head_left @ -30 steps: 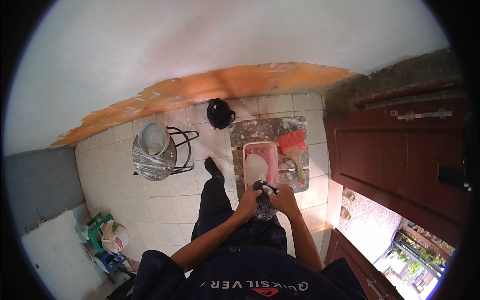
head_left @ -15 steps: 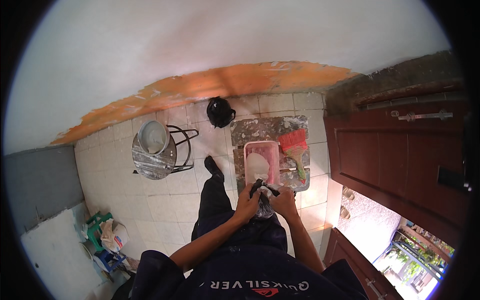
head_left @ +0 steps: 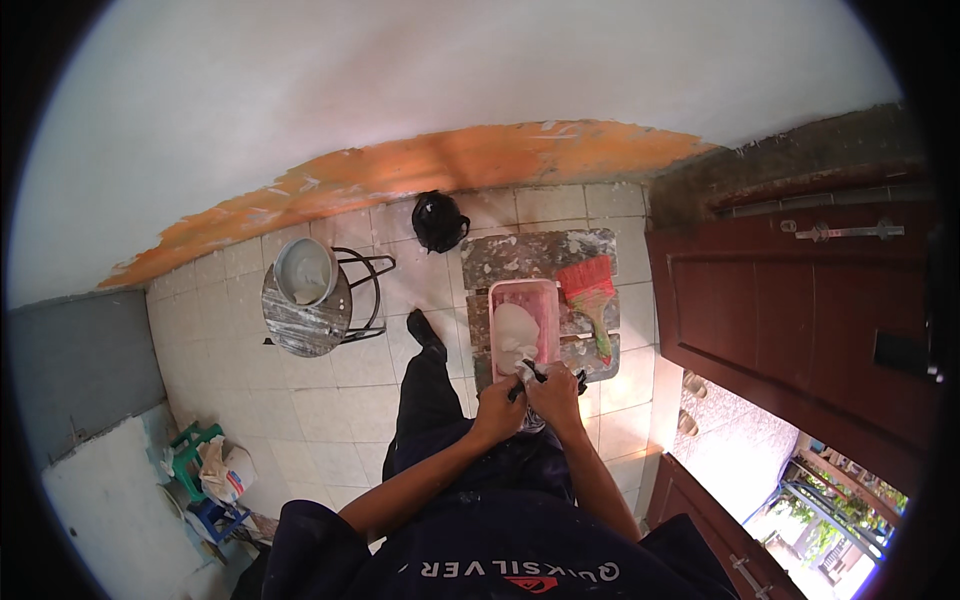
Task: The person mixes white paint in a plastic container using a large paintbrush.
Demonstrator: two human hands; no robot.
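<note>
My left hand and my right hand are close together at the near end of a pink rectangular tub. Both are closed on the black plastic bag, whose dark edges stick out around my fingers; its body is mostly hidden beneath my hands. Whitish material shows at the bag's mouth. A smooth white mound of powder or paste lies inside the tub. Just right of the tub rests a wide paintbrush with red bristles and a greenish, paint-stained handle.
The tub and brush sit on a paint-spattered wooden table. To the left, a round stool bears a grey bucket. A tied black bag lies by the partly orange wall. At right stands a brown door.
My hands have drawn closer together, the right one moving left and slightly down. Less of the bag's body shows between and below them.
</note>
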